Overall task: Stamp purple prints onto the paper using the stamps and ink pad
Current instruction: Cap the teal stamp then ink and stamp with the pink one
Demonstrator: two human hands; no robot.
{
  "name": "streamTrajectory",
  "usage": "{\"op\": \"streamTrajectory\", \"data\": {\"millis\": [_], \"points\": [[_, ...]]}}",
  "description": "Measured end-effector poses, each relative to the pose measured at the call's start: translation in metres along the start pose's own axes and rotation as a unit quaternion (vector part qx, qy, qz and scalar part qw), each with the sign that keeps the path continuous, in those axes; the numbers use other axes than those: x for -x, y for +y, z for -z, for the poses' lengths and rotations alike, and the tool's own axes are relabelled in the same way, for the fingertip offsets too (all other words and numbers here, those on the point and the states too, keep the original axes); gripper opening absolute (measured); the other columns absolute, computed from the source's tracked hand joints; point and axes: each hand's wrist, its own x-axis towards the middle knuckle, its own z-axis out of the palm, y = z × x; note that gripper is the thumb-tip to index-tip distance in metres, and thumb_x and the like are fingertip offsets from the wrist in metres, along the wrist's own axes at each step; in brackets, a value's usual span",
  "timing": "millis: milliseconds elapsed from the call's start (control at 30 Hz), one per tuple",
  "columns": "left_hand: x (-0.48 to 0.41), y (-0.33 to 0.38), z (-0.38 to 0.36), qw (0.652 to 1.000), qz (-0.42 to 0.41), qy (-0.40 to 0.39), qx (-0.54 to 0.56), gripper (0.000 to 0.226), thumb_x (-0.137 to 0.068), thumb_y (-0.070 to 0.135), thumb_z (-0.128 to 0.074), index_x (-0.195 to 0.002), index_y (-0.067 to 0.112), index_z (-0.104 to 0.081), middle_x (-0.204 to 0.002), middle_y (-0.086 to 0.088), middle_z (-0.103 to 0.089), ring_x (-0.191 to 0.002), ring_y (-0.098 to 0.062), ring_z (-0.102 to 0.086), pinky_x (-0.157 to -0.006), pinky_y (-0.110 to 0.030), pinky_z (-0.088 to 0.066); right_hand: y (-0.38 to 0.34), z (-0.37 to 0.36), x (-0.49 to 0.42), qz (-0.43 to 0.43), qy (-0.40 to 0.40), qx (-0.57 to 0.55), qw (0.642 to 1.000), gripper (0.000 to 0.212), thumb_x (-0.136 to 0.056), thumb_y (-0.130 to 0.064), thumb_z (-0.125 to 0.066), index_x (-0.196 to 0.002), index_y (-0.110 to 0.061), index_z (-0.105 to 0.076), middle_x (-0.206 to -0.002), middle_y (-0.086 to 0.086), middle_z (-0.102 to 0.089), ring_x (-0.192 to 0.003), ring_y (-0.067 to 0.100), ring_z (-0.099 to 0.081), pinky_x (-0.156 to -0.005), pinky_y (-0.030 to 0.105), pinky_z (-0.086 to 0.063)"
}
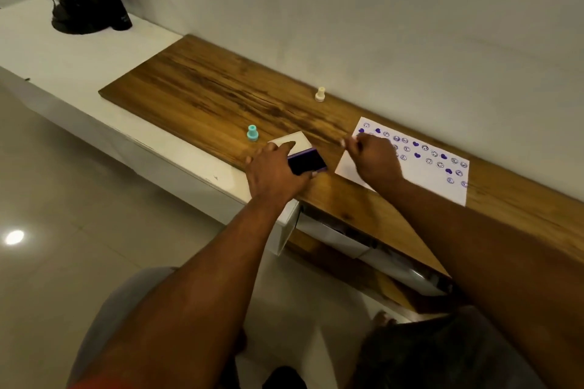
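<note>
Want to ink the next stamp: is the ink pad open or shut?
Open: the ink pad shows dark purple; white lid flipped back.

right hand contents hidden, prints too small
</note>
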Motion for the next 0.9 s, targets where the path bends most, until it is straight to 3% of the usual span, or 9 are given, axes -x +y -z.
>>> {"op": "streamTrajectory", "data": {"millis": [133, 233, 333, 500, 667, 900], "points": [[0.005, 0.048, -0.009, 0.997, -0.074, 0.005, -0.014, 0.086, -0.077, 0.09, -0.054, -0.141, 0.034, -0.06, -0.133, 0.0, -0.065, -0.125, -0.025, -0.056, -0.104, -0.048, -0.041, 0.092, 0.029, 0.003, -0.101, 0.007, 0.037, 0.994, 0.053, -0.106, -0.051, -0.042, -0.078, -0.012, -0.067, -0.064, 0.003, -0.059, -0.069, 0.027, -0.06, -0.068, 0.032, -0.037], [0.012, 0.094, -0.027, 0.988, -0.152, -0.012, -0.018, 0.078, -0.082, 0.087, -0.052, -0.14, 0.035, -0.061, -0.136, 0.001, -0.066, -0.127, -0.025, -0.057, -0.104, -0.049, -0.04, 0.139, 0.038, 0.001, -0.157, -0.009, 0.024, 0.987, 0.056, -0.105, -0.048, -0.044, -0.086, -0.005, -0.073, -0.084, 0.02, -0.071, -0.073, 0.029, -0.057, -0.072, 0.032, -0.036], [0.013, 0.128, -0.05, 0.98, -0.195, -0.05, 0.007, 0.077, -0.085, 0.084, -0.052, -0.143, 0.033, -0.059, -0.134, -0.001, -0.067, -0.124, -0.025, -0.06, -0.1, -0.046, -0.045, 0.154, 0.037, 0.0, -0.174, -0.019, -0.004, 0.985, 0.054, -0.106, -0.048, -0.044, -0.096, -0.006, -0.077, -0.097, 0.021, -0.073, -0.081, 0.031, -0.058, -0.074, 0.032, -0.036], [-0.003, 0.163, -0.084, 0.977, -0.192, -0.087, 0.028, 0.083, -0.087, 0.083, -0.05, -0.152, 0.031, -0.051, -0.135, -0.002, -0.067, -0.123, -0.024, -0.06, -0.095, -0.041, -0.05, 0.16, 0.028, -0.003, -0.181, -0.017, -0.003, 0.983, 0.056, -0.106, -0.051, -0.041, -0.098, -0.008, -0.075, -0.087, 0.012, -0.07, -0.077, 0.024, -0.057, -0.071, 0.031, -0.037], [-0.011, 0.168, -0.11, 0.979, -0.183, -0.08, -0.034, 0.088, -0.085, 0.091, -0.039, -0.15, 0.035, -0.052, -0.123, 0.0, -0.068, -0.111, -0.023, -0.062, -0.086, -0.04, -0.052, 0.17, 0.027, -0.008, -0.171, -0.025, 0.004, 0.985, 0.056, -0.106, -0.05, -0.042, -0.096, -0.007, -0.075, -0.08, 0.008, -0.063, -0.077, 0.026, -0.059, -0.071, 0.031, -0.036], [-0.011, 0.166, -0.116, 0.981, -0.181, -0.058, -0.038, 0.088, -0.082, 0.093, -0.036, -0.146, 0.036, -0.056, -0.119, 0.0, -0.07, -0.108, -0.023, -0.063, -0.084, -0.042, -0.051, 0.171, 0.038, -0.018, -0.182, -0.054, 0.0, 0.982, 0.055, -0.104, -0.049, -0.048, -0.088, -0.003, -0.072, -0.089, 0.019, -0.07, -0.087, 0.035, -0.064, -0.075, 0.036, -0.045]]}}
